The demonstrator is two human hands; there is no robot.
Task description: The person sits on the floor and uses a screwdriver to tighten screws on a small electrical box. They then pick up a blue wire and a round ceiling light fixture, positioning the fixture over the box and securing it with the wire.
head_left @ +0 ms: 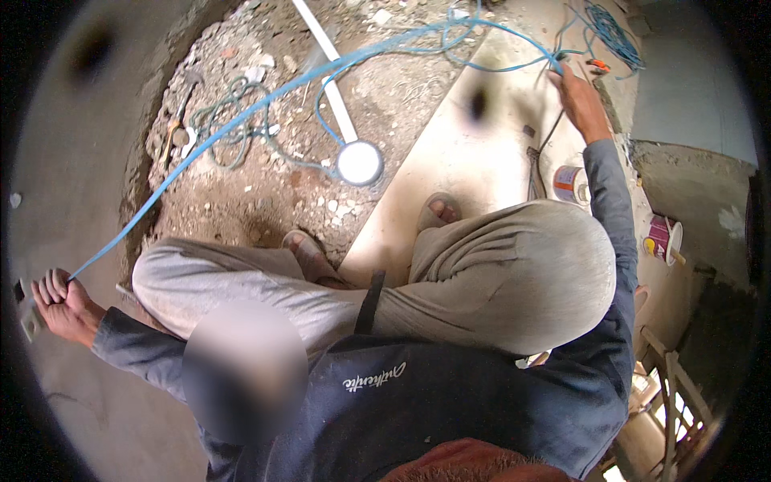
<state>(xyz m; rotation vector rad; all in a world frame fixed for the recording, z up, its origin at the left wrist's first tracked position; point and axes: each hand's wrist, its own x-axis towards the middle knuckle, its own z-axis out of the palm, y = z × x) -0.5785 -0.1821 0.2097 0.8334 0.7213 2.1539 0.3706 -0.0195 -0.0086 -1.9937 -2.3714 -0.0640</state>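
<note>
A long blue wire [233,124] arcs from my left hand to my right, pulled out across the far side and blurred along part of its length. At the far left, my left hand [66,305] is closed in a fist round one end of it. My right hand [580,100], reaching out at the far right, grips the wire where several loops meet. Beyond it lies a loose coil of the same blue wire [612,38]. Another blue strand curves down to a round white disc [359,163] on the rubble.
A white pipe [341,108] runs over the broken ground above the disc. Tangled green cord [233,128] and a hammer-like tool [178,120] lie at left. A pale board [450,136] is under one foot. Two tubs [569,184] and an orange-handled tool [597,64] are at right.
</note>
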